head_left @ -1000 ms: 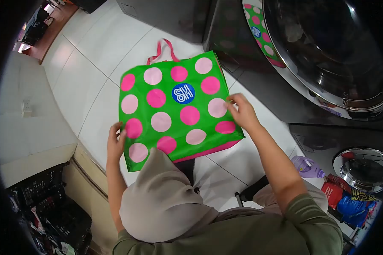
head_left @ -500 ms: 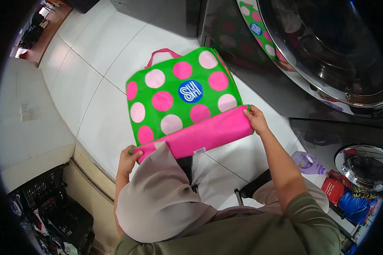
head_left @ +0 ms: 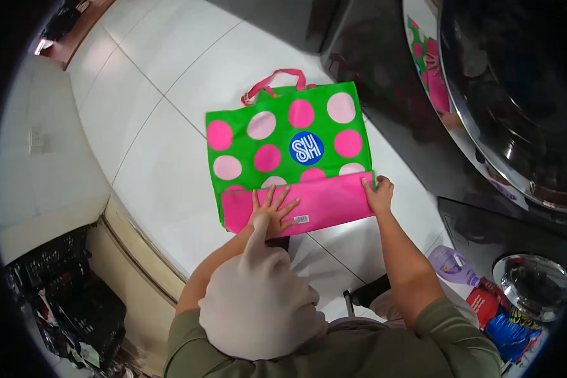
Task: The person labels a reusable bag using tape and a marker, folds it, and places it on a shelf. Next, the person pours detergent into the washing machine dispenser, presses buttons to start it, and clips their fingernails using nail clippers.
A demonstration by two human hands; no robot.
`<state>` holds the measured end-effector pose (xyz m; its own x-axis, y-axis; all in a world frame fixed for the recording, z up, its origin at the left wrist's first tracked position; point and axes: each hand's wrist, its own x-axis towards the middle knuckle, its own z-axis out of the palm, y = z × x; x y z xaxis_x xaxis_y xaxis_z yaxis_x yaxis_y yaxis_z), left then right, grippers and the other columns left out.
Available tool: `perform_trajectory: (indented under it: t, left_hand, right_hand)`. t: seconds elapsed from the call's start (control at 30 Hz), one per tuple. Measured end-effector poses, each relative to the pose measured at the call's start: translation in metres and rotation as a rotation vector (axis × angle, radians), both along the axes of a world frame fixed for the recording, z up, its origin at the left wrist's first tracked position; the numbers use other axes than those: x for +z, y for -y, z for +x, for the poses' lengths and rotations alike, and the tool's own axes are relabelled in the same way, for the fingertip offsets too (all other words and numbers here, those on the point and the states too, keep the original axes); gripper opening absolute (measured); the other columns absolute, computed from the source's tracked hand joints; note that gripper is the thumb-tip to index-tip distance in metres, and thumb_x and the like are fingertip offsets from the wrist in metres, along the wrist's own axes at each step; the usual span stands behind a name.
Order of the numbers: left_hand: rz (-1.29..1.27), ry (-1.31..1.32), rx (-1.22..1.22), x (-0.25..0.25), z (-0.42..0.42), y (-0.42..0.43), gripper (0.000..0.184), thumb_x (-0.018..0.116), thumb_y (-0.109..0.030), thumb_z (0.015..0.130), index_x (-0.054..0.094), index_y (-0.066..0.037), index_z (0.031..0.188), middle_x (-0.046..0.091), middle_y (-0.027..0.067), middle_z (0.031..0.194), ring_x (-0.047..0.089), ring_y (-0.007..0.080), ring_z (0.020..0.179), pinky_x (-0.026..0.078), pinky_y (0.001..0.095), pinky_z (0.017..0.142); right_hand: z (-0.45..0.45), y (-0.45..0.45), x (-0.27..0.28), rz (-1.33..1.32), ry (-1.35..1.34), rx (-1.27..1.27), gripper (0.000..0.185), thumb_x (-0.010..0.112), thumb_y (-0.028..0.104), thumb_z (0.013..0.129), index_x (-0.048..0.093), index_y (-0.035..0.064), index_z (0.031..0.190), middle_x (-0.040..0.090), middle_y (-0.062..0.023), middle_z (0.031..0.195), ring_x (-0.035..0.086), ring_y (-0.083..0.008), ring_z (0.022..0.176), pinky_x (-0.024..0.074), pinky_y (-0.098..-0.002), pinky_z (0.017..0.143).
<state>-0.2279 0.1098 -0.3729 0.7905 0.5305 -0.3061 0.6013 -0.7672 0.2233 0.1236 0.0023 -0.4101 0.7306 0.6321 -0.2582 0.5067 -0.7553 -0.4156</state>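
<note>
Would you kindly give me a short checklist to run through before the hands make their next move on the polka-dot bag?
1. Polka-dot bag lying front up on the floor: ok.
2. Pink panel laid over the lower dots: ok.
3. Left hand spread on that panel: ok.
4. Right hand gripping the panel's right edge firmly: cannot tell; it touches there.
5. Handle tucked away: not ok; it sticks out past the top edge.

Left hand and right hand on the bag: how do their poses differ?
The left hand lies with fingers splayed; the right hand has its fingers curled. The left hand is inward on the pink panel; the right hand is at its end. Both touch the bag.
</note>
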Motion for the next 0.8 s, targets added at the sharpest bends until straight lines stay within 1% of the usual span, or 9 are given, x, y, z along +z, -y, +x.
perform_trajectory:
  t: [0.03, 0.07, 0.17, 0.37, 0.4, 0.47, 0.53, 0.67, 0.8]
  left_hand:
    - [-0.011, -0.043, 0.02, -0.006, 0.005, 0.0, 0.073, 0.042, -0.075, 0.088, 0.027, -0.046, 0.153, 0.009, 0.0042, 0.166, 0.011, 0.0443, 0.149, 0.008, 0.0853, 0.102]
    - [-0.075, -0.018, 0.165, 0.012, 0.022, -0.006, 0.07, 0.041, -0.074, 0.088, 0.027, -0.048, 0.152, 0.01, 0.0026, 0.166, 0.007, 0.044, 0.15, 0.007, 0.0874, 0.099]
    - [-0.062, -0.017, 0.12, -0.005, 0.023, -0.004, 0.069, 0.043, -0.072, 0.088, 0.029, -0.047, 0.151, 0.014, 0.0034, 0.165, 0.014, 0.0445, 0.148, 0.012, 0.0861, 0.098]
    - [-0.171, 0.146, 0.48, 0.023, -0.02, -0.066, 0.072, 0.07, -0.043, 0.085, 0.042, -0.017, 0.146, 0.045, 0.0126, 0.147, 0.04, 0.0416, 0.134, 0.037, 0.0547, 0.106]
    - [0.293, 0.112, 0.574, 0.085, -0.036, -0.068, 0.075, 0.075, -0.039, 0.082, 0.044, -0.011, 0.145, 0.047, 0.0166, 0.144, 0.042, 0.0434, 0.132, 0.04, 0.0514, 0.104]
    - [0.448, 0.168, 1.136, 0.05, -0.092, -0.063, 0.071, 0.079, -0.03, 0.081, 0.049, 0.0, 0.138, 0.047, 0.0237, 0.141, 0.043, 0.0418, 0.132, 0.042, 0.0509, 0.103]
    - [-0.136, 0.405, 1.412, -0.014, -0.138, -0.038, 0.063, 0.077, -0.028, 0.084, 0.053, 0.004, 0.133, 0.054, 0.0226, 0.134, 0.049, 0.0366, 0.127, 0.044, 0.0475, 0.102]
    - [-1.186, 0.868, 1.643, 0.047, -0.091, -0.043, 0.055, 0.075, -0.028, 0.087, 0.056, 0.003, 0.128, 0.065, 0.0163, 0.12, 0.06, 0.0251, 0.115, 0.048, 0.0417, 0.1]
    - [-1.203, 0.75, 1.709, 0.052, -0.058, -0.047, 0.051, 0.078, -0.03, 0.084, 0.06, -0.003, 0.123, 0.069, 0.0121, 0.11, 0.064, 0.0221, 0.107, 0.056, 0.0388, 0.087]
  right_hand:
    - [0.002, 0.006, -0.005, 0.044, -0.084, -0.023, 0.078, 0.074, 0.047, 0.085, 0.041, 0.002, 0.14, 0.06, -0.0196, 0.119, 0.059, -0.0395, 0.114, 0.0486, -0.0486, 0.098]
    - [-0.005, -0.01, 0.06, 0.049, -0.849, -0.215, 0.093, 0.082, 0.04, 0.08, 0.032, -0.0047, 0.145, 0.056, -0.0238, 0.13, 0.057, -0.0335, 0.121, 0.0477, -0.0437, 0.101]
    - [0.011, -0.009, 0.075, 0.065, -1.223, -0.156, 0.087, 0.081, 0.019, 0.08, 0.029, 0.0, 0.148, 0.058, -0.0211, 0.131, 0.062, -0.031, 0.114, 0.0529, -0.0394, 0.094]
    - [-0.126, -0.064, 0.22, -0.084, -0.48, 0.397, 0.09, 0.072, 0.029, 0.077, 0.023, 0.0117, 0.151, 0.066, -0.0286, 0.107, 0.065, -0.0484, 0.096, 0.0519, -0.0529, 0.088]
    - [-0.133, -0.065, 0.217, -0.042, -0.483, 0.372, 0.09, 0.071, 0.028, 0.078, 0.022, 0.0114, 0.151, 0.067, -0.0284, 0.107, 0.065, -0.0486, 0.095, 0.0523, -0.0524, 0.087]
    - [-0.146, -0.066, 0.202, 0.109, -0.519, 0.338, 0.089, 0.069, 0.026, 0.079, 0.021, 0.0109, 0.153, 0.066, -0.0285, 0.107, 0.065, -0.0488, 0.095, 0.0525, -0.0516, 0.086]
    - [-0.156, -0.065, 0.185, 0.314, -0.578, 0.332, 0.088, 0.066, 0.024, 0.08, 0.02, 0.0104, 0.153, 0.065, -0.0293, 0.109, 0.064, -0.0488, 0.096, 0.0521, -0.0513, 0.085]
    - [-0.182, -0.076, 0.167, 0.271, -0.66, 0.481, 0.09, 0.065, 0.017, 0.079, 0.017, 0.0055, 0.155, 0.062, -0.0297, 0.107, 0.063, -0.0462, 0.095, 0.0514, -0.0496, 0.083]
    - [-0.195, -0.105, 0.163, 0.278, -0.642, 0.61, 0.09, 0.064, 0.013, 0.078, 0.018, 0.0006, 0.154, 0.059, -0.0295, 0.101, 0.062, -0.044, 0.091, 0.051, -0.0478, 0.081]
